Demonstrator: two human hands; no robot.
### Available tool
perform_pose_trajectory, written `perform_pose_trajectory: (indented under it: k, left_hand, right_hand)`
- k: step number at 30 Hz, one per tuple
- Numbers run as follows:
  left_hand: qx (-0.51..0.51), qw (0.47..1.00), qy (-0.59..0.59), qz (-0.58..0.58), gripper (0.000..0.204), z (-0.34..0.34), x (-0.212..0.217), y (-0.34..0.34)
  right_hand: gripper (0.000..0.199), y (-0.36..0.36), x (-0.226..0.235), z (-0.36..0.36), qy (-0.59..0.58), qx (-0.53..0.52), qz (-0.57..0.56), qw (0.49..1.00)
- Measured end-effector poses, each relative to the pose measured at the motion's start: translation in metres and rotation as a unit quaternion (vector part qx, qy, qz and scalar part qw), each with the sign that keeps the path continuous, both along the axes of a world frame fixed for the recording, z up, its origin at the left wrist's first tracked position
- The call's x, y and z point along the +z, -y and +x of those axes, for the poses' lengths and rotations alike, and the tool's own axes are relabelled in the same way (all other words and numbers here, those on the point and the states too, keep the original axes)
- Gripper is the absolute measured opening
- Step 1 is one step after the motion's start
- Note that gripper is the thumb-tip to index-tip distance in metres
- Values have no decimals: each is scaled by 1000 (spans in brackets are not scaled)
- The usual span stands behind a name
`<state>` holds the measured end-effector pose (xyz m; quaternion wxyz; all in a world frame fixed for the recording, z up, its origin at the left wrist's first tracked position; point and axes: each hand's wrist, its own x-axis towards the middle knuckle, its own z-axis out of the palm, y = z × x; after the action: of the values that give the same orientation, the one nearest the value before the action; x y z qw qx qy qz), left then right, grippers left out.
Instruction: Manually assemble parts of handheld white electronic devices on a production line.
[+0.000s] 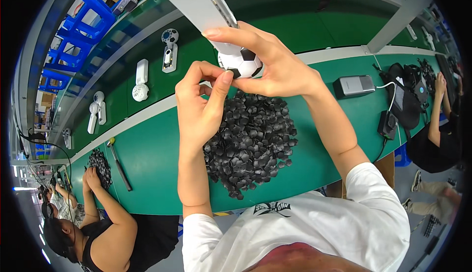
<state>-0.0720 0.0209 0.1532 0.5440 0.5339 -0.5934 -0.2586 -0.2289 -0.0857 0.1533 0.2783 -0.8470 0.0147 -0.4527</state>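
Observation:
My right hand (273,63) grips a white handheld device (199,4) whose round end is patterned like a black-and-white football (244,63). My left hand (201,97) pinches at the ball end with thumb and forefinger, touching its left side; whether a small black piece is between the fingertips I cannot tell. Under both hands, on the green table (147,159), lies a heap of several small black pieces (250,142).
Several white handheld devices (140,80) lie on the conveyor behind. A grey box (354,85) and black bags (408,95) are at the right. A person at left has hands on another black heap (100,166) beside a tool (119,164). Another person sits at right.

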Motion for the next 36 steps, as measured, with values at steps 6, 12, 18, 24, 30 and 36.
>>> perform_pose_trajectory:
  k: [6, 12, 18, 24, 30, 36]
  left_hand:
    - [1, 998, 19, -66, 23, -3, -5, 11]
    - [7, 999, -46, -19, 23, 36, -11, 2]
    - [-62, 966, 234, 87, 28, 22, -11, 15]
    - [-185, 877, 427, 117, 29, -1, -51, 26]
    - [-223, 856, 426, 190, 24, -14, -63, 26]
    - [-227, 846, 440, 199, 20, -14, -68, 28]
  right_hand:
    - [71, 2, 4, -10, 14, 23, 2, 1000]
    - [67, -4, 1, 4, 55, 103, 87, 989]
    - [71, -9, 8, -3, 145, 4, 81, 986]
    - [73, 2, 6, -6, 47, 70, 301, 950]
    - [75, 5, -2, -3, 19, 167, 348, 922]
    - [63, 1, 4, 2, 57, 188, 371, 908]
